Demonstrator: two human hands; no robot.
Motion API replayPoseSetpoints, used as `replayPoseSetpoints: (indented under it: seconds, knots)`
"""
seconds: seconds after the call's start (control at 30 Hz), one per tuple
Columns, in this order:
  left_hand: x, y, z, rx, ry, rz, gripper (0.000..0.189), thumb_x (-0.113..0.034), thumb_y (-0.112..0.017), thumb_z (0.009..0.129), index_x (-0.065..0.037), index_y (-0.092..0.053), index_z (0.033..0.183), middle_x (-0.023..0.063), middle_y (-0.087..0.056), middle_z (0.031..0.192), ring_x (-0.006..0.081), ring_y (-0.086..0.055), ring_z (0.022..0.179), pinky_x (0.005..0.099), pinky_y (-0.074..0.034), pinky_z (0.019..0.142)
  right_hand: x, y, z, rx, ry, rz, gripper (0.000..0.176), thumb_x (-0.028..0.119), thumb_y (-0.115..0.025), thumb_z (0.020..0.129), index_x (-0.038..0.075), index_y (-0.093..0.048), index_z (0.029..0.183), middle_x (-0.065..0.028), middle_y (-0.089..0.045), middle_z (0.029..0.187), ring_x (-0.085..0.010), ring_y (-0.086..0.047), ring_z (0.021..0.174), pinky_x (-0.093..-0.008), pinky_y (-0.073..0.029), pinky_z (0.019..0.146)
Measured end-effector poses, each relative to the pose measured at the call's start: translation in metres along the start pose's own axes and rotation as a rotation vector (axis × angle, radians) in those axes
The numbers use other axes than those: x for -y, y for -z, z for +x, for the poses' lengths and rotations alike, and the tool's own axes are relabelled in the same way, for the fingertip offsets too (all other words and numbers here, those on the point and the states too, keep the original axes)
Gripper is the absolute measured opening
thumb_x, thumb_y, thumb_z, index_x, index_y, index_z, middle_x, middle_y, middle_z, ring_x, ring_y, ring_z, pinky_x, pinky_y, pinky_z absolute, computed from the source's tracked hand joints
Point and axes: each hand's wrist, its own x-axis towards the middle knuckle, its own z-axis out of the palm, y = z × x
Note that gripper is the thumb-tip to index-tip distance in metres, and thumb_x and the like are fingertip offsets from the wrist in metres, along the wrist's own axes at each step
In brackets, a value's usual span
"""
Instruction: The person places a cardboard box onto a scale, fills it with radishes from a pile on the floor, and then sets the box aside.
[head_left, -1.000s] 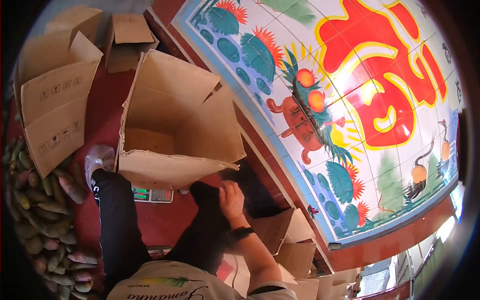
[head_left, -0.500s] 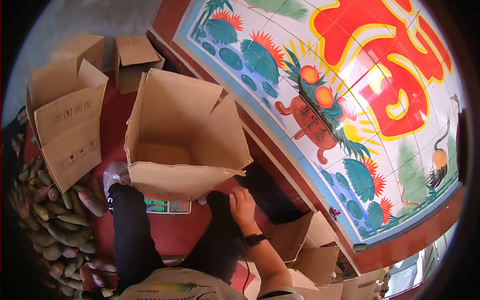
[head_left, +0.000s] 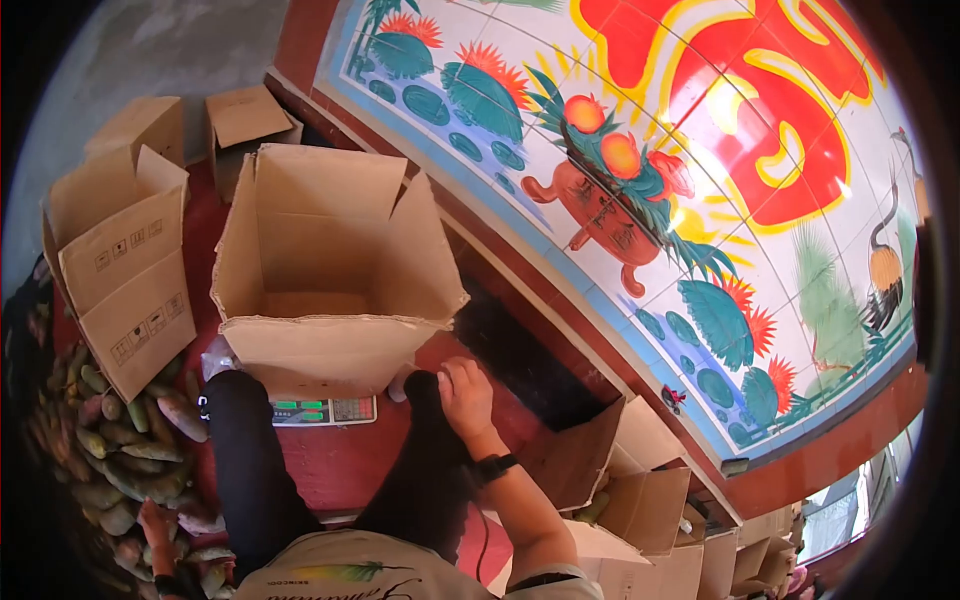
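My right hand point(head_left: 466, 396) rests at my right knee point(head_left: 424, 392), its fingers loosely bent and slightly apart, holding nothing. At the lower left, my left hand point(head_left: 156, 524) is over the pile of long green and reddish vegetables point(head_left: 140, 478); its fingers are too small and blurred to tell whether they hold one. A large open cardboard box point(head_left: 325, 350) stands in front of my legs, and its visible inside holds nothing. Under its near side a scale point(head_left: 352, 409) shows green displays and a keypad.
Another open box point(head_left: 135, 290) stands at the left, with a smaller box point(head_left: 250, 118) behind. More open cartons point(head_left: 640, 505) are at the lower right. A wall of painted tiles point(head_left: 600, 215) runs along the right. The floor point(head_left: 335, 465) is red.
My left hand has moved up and into clearer view over the vegetables. My right hand stays at the knee. The whole view has shifted a little, so the box appears further left.
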Motion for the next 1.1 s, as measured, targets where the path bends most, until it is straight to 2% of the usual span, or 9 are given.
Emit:
replayPoseSetpoints:
  seconds: [0.07, 0.13, 0.47, 0.53, 0.73, 0.93, 1.0, 1.03, 1.1]
  knots:
    - [-0.022, 0.038, 0.045, 0.355, 0.932, -1.121, 0.034, -0.033, -0.046, 0.091, -0.007, -0.047, 0.068, -0.0010, -0.043, 0.058, 0.0090, -0.042, 0.052, 0.0255, -0.035, 0.049, 0.000, 0.001, 0.000, 0.004, -0.008, 0.005, 0.019, 0.011, -0.063, 0.075, 0.005, -0.057, 0.092, -0.0101, -0.057, 0.092, -0.0291, -0.056, 0.077, -0.0372, -0.045, 0.067]
    - [-0.058, 0.076, 0.097, 0.451, 1.051, -1.173, 0.035, -0.031, -0.044, 0.093, -0.008, -0.046, 0.067, -0.0021, -0.043, 0.060, 0.0069, -0.041, 0.055, 0.0240, -0.034, 0.052, -0.001, 0.001, 0.000, -0.011, 0.011, 0.019, 0.019, 0.011, -0.063, 0.075, 0.005, -0.057, 0.091, -0.0099, -0.057, 0.091, -0.0289, -0.056, 0.076, -0.0372, -0.045, 0.067]
    - [0.000, 0.058, 0.177, -0.045, 0.744, -1.116, 0.035, -0.026, -0.040, 0.095, 0.000, -0.048, 0.118, 0.0093, -0.056, 0.104, 0.0197, -0.054, 0.095, 0.0319, -0.040, 0.087, -0.003, 0.006, -0.006, -0.031, -0.026, 0.030, 0.017, 0.011, -0.062, 0.076, 0.004, -0.055, 0.091, -0.0098, -0.056, 0.090, -0.0289, -0.056, 0.074, -0.0369, -0.045, 0.066]
    - [0.015, 0.065, 0.202, -0.080, 0.333, -0.340, 0.038, -0.021, -0.037, 0.096, -0.002, -0.041, 0.130, 0.0124, -0.052, 0.111, 0.0221, -0.047, 0.098, 0.0327, -0.038, 0.087, -0.004, 0.005, -0.006, -0.031, -0.010, 0.025, 0.018, 0.012, -0.062, 0.077, 0.004, -0.055, 0.091, -0.0099, -0.055, 0.090, -0.0289, -0.055, 0.074, -0.0369, -0.045, 0.066]
    - [-0.069, 0.196, 0.331, -0.554, 0.120, 0.066, 0.031, -0.025, -0.036, 0.096, 0.002, -0.050, 0.101, 0.0125, -0.053, 0.092, 0.0243, -0.051, 0.087, 0.0316, -0.039, 0.085, -0.005, 0.006, -0.005, -0.044, 0.011, 0.046, 0.017, 0.012, -0.061, 0.077, 0.004, -0.055, 0.091, -0.0104, -0.055, 0.089, -0.0291, -0.054, 0.073, -0.0371, -0.045, 0.065]
    - [-0.160, 0.305, 0.421, -0.488, -0.081, -1.444, 0.034, -0.029, -0.042, 0.094, -0.003, -0.047, 0.073, 0.0203, -0.060, 0.084, 0.0343, -0.057, 0.092, 0.0484, -0.037, 0.095, -0.012, 0.027, 0.004, -0.121, -0.032, 0.016, 0.016, 0.011, -0.059, 0.080, 0.003, -0.056, 0.092, -0.0133, -0.056, 0.090, -0.0317, -0.055, 0.075, -0.0367, -0.046, 0.067]
    - [-0.221, 0.345, 0.455, -0.749, 0.562, -1.783, 0.035, -0.028, -0.040, 0.094, -0.003, -0.046, 0.072, 0.0183, -0.058, 0.080, 0.0334, -0.057, 0.089, 0.0477, -0.038, 0.093, -0.019, 0.040, 0.012, -0.334, -0.245, 0.144, 0.013, 0.010, -0.056, 0.083, 0.002, -0.056, 0.093, -0.0153, -0.056, 0.089, -0.0329, -0.056, 0.079, -0.0368, -0.046, 0.069]
    - [-0.233, 0.340, 0.456, -0.575, -0.088, -1.695, 0.034, -0.027, -0.038, 0.095, -0.006, -0.046, 0.070, 0.0138, -0.056, 0.075, 0.0297, -0.055, 0.085, 0.0452, -0.039, 0.090, -0.028, 0.044, 0.012, -0.377, -0.422, 0.176, 0.013, 0.010, -0.052, 0.085, 0.001, -0.056, 0.094, -0.0164, -0.057, 0.089, -0.0329, -0.057, 0.080, -0.0372, -0.046, 0.070]
    - [-0.209, 0.324, 0.448, -0.438, -0.270, -1.820, 0.034, -0.028, -0.036, 0.095, -0.007, -0.046, 0.070, 0.0129, -0.057, 0.076, 0.0288, -0.054, 0.086, 0.0442, -0.038, 0.089, -0.031, 0.046, 0.012, -0.386, -0.457, 0.241, 0.014, 0.010, -0.053, 0.085, 0.001, -0.056, 0.095, -0.0160, -0.057, 0.089, -0.0327, -0.057, 0.080, -0.0375, -0.046, 0.070]
